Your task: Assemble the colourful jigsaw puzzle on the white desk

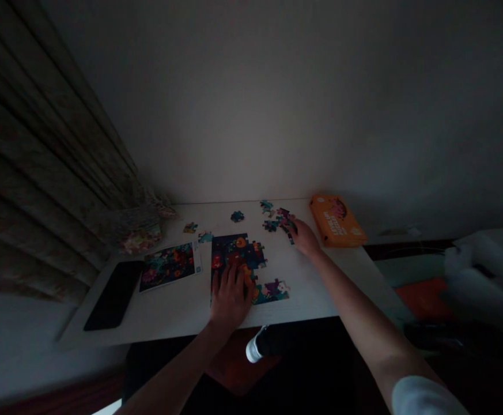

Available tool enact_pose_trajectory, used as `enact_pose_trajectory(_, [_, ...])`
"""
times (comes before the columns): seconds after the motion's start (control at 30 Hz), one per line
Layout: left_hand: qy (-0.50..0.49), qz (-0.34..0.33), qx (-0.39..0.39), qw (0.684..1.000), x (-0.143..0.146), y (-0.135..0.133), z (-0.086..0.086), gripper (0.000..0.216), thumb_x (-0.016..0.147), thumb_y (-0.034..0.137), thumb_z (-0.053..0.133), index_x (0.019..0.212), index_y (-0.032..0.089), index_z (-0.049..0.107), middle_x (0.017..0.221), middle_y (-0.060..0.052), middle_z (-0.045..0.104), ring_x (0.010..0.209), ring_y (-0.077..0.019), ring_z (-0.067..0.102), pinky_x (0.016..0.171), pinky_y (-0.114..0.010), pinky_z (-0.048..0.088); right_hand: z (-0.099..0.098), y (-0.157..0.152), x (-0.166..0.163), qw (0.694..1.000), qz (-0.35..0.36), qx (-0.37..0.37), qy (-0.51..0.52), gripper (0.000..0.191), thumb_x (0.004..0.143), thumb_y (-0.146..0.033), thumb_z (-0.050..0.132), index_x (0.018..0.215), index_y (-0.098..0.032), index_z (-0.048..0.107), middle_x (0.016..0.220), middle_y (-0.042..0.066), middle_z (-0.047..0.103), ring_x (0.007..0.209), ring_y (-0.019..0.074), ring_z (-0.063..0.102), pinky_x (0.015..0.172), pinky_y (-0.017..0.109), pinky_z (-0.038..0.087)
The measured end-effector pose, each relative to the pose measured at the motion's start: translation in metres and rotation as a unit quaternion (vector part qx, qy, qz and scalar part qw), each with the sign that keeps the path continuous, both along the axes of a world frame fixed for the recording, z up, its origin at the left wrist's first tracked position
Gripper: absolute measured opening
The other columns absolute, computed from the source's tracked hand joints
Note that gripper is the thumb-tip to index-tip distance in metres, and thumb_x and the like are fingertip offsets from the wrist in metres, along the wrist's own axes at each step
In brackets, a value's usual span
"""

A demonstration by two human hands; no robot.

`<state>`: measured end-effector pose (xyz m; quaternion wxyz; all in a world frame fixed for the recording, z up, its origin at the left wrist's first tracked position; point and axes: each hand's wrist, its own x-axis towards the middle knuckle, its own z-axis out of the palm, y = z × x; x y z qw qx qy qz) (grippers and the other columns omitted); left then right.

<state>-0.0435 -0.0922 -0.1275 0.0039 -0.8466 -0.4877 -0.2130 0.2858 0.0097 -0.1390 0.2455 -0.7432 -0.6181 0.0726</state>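
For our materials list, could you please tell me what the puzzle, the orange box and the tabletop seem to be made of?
Puzzle: probably printed cardboard, going by its thin interlocking pieces; gloss is unclear.
Orange box: likely printed card, fairly matte, from its flat panels and lettering.
Tabletop: pale, low-sheen laminate or painted wood; no strong glare shows, and dimness leaves it open.

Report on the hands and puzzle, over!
Left hand on unfinished puzzle, hiding part. Right hand at loose pieces. Orange box farther right.
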Motion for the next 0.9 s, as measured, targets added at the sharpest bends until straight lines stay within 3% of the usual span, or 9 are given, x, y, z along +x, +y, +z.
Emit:
enact_pose_trajectory(0.1, [0.039,-0.011,-0.023,0.999,0.001,0.005,0.007,0.036,0.098,0.039,0.059,0.124,0.017,0.069,0.14,-0.022,0.064,0.131,-0.0425,0.058,0.111,-0.065,0.043,-0.008,-0.025,-0.008,1.0,-0.016,0.02,0.0,0.042,0.098,-0.033,0.054,0.136,-0.018,0.063,0.139,0.017,0.065,0.13,0.0311,0.058,0.114,0.044,0.043])
enact_pose_trajectory(0.23, [0.093,-0.026,-0.054,0.994,0.016,0.03,0.033,0.038,0.099,0.049,0.057,0.108,0.015,0.072,0.119,-0.021,0.071,0.111,-0.0414,0.067,0.101,-0.062,0.049,-0.006,-0.034,-0.015,0.998,-0.01,0.053,0.03,0.046,0.093,-0.038,0.062,0.134,-0.018,0.061,0.134,0.017,0.068,0.125,0.0314,0.06,0.112,0.045,0.043])
enact_pose_trajectory(0.4, [0.132,-0.104,-0.055,0.984,0.074,0.086,0.053,0.027,0.103,0.028,0.051,0.116,0.014,0.07,0.12,-0.016,0.072,0.112,-0.0318,0.069,0.101,-0.047,0.052,-0.005,-0.032,-0.012,0.991,-0.082,0.097,0.053,0.046,0.094,-0.041,0.061,0.132,-0.016,0.058,0.129,0.02,0.068,0.12,0.0328,0.061,0.107,0.046,0.046])
enact_pose_trajectory(0.53, [0.111,-0.186,-0.046,0.975,0.127,0.126,0.042,0.043,0.103,0.019,0.046,0.144,0.014,0.056,0.149,-0.016,0.059,0.136,-0.0263,0.058,0.116,-0.041,0.043,-0.011,-0.029,-0.009,0.983,-0.119,0.132,0.042,0.039,0.095,-0.034,0.055,0.126,-0.011,0.06,0.12,0.022,0.07,0.113,0.0339,0.063,0.103,0.048,0.046])
enact_pose_trajectory(0.63, [0.116,-0.241,-0.055,0.962,0.151,0.142,0.028,0.05,0.105,0.02,0.041,0.154,0.017,0.047,0.162,-0.014,0.046,0.147,-0.025,0.047,0.12,-0.045,0.04,-0.013,-0.027,-0.009,0.984,-0.117,0.133,0.036,0.038,0.094,-0.034,0.055,0.124,-0.011,0.061,0.119,0.022,0.071,0.111,0.0341,0.064,0.1,0.048,0.047])
enact_pose_trajectory(0.77, [0.136,-0.254,-0.067,0.955,0.155,0.152,0.016,0.05,0.108,0.031,0.035,0.156,0.021,0.047,0.166,-0.011,0.041,0.151,-0.0273,0.043,0.122,-0.057,0.034,-0.014,-0.027,-0.009,0.985,-0.111,0.13,0.035,0.04,0.093,-0.037,0.058,0.125,-0.012,0.06,0.12,0.021,0.071,0.112,0.0341,0.064,0.099,0.048,0.048])
enact_pose_trajectory(0.9, [0.134,-0.206,-0.064,0.967,0.139,0.162,0.013,0.05,0.109,0.037,0.032,0.156,0.028,0.047,0.163,-0.009,0.046,0.151,-0.0286,0.042,0.126,-0.063,0.022,-0.016,-0.028,-0.006,0.981,-0.106,0.152,0.062,0.045,0.094,-0.043,0.059,0.129,-0.015,0.057,0.123,0.02,0.07,0.113,0.0332,0.064,0.099,0.048,0.05])
